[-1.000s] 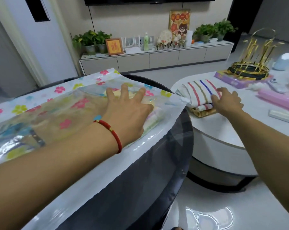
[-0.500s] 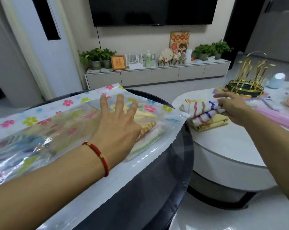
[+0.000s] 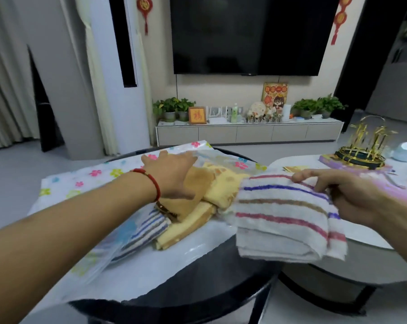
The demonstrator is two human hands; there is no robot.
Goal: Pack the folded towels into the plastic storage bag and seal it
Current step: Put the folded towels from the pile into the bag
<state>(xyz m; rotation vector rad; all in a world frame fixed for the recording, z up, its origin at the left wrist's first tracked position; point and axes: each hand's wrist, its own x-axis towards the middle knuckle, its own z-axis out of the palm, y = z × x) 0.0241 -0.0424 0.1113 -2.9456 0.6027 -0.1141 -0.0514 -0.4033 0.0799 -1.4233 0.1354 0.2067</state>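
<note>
A clear plastic storage bag [image 3: 85, 181] printed with coloured flowers lies flat across the black round table [image 3: 221, 288]. Folded towels lie at its open end: yellow-orange ones [image 3: 204, 183] and a blue-striped one [image 3: 148, 228]. My left hand [image 3: 172, 174], with a red bracelet at the wrist, lifts the bag's upper layer at the opening, above the yellow towels. My right hand [image 3: 352, 197] grips a folded white towel with red, blue and brown stripes [image 3: 284, 216] and holds it in the air just right of the bag's opening.
A white oval table [image 3: 314, 265] stands to the right, carrying a gold rack [image 3: 364, 148], a purple box and a small white lamp [image 3: 406, 150]. One more folded yellow towel [image 3: 293, 169] shows behind the striped one. A TV cabinet stands at the far wall.
My right hand has lifted the striped towel off the white table and carried it left towards the bag. My left hand stopped pressing on the bag and raised its upper layer. The view tilted up.
</note>
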